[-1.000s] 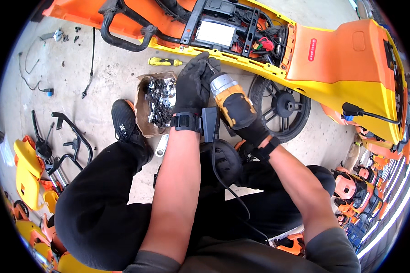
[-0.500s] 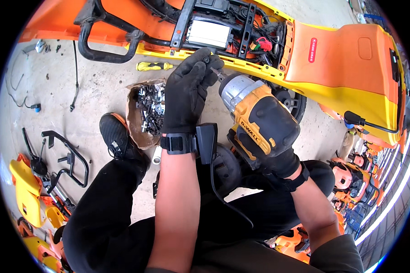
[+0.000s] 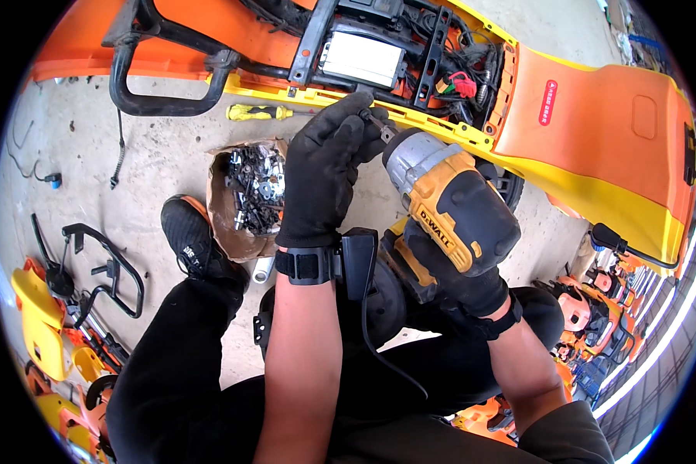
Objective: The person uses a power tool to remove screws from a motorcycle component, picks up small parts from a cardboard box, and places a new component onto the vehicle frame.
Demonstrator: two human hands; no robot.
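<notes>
My right hand (image 3: 472, 284), in a black glove, grips the handle of a yellow and black cordless impact driver (image 3: 472, 209). The driver's bit (image 3: 382, 128) points up and left, toward the fingers of my left hand (image 3: 321, 174). My left hand is also gloved, with finger and thumb pinched on a small dark screw (image 3: 365, 114) that meets the tip of the bit. Both hands are just in front of the yellow edge of an orange and yellow vehicle body (image 3: 595, 112). Its open middle shows wires and a white-topped box (image 3: 361, 59).
Beside my left hand, an open cardboard box (image 3: 243, 246) holds loose screws and metal fittings. A yellow-handled screwdriver (image 3: 251, 113) lies behind it. A black tubular frame (image 3: 135, 278) and yellow parts (image 3: 37, 321) lie on the floor at left. Orange machines (image 3: 595, 309) stand at right.
The driver's tip has come up to the screw in my left fingers; the screw's head faced me before. The view has shifted slightly.
</notes>
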